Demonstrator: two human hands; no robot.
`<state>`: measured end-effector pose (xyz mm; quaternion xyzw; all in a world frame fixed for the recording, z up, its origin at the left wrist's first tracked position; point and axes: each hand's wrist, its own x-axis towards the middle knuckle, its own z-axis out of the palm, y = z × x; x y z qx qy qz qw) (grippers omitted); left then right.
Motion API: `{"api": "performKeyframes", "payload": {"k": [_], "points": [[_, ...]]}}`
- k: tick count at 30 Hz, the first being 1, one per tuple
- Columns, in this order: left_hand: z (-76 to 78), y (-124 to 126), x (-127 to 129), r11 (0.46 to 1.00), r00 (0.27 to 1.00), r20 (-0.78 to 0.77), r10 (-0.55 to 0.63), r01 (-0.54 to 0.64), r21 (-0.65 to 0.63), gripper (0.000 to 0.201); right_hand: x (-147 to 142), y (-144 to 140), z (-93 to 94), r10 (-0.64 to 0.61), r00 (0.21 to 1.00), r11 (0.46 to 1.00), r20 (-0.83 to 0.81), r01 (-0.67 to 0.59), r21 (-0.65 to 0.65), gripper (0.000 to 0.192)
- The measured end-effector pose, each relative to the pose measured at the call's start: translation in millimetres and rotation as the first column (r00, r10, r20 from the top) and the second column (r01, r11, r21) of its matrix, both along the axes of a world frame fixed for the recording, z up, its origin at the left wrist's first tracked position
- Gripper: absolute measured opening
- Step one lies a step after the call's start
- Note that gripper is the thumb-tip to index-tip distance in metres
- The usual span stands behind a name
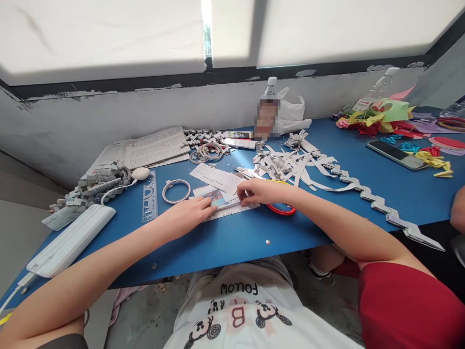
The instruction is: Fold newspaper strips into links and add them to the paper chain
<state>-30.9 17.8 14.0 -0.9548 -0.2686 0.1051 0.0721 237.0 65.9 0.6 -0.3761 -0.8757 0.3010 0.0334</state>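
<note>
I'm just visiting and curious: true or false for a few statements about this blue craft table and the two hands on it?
1. Both hands, the left hand and the right hand, rest on a printed paper strip. True.
2. The white power bank lies at the table's right end. False: it lies at the left end.
3. A clear plastic water bottle stands upright near the wall. True.
4. The red-handled scissors are in the left hand. False: they lie on the blue table under the right wrist.
5. The dark smartphone lies on the folded newspaper. False: it lies far right.
</note>
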Motion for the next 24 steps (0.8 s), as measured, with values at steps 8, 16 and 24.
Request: {"api": "performKeyframes", "payload": {"k": [8, 16, 24], "points": [[-2.5, -9.6, -0.7, 0.995, 0.996, -0.071, -0.055, 0.061, 0.082, 0.045, 0.6, -17.8, 7.4, 0.127, 0.968, 0.941, 0.218, -0.187, 0.283, 0.013], [-16.6, -6.0, 1.8, 1.0, 0.997, 0.072, 0.02, -0.021, 0.004, 0.03, -4.9, -25.9, 8.7, 0.072, 0.985, 0.965, 0.154, -0.108, 0.24, 0.018], [-17.3, 3.5, 1.1, 0.964, 0.924, 0.309, 0.227, -0.168, -0.206, 0.027, 1.2, -10.5, -2.1, -0.094, 0.994, 0.994, -0.061, 0.09, -0.07, 0.02]]}}
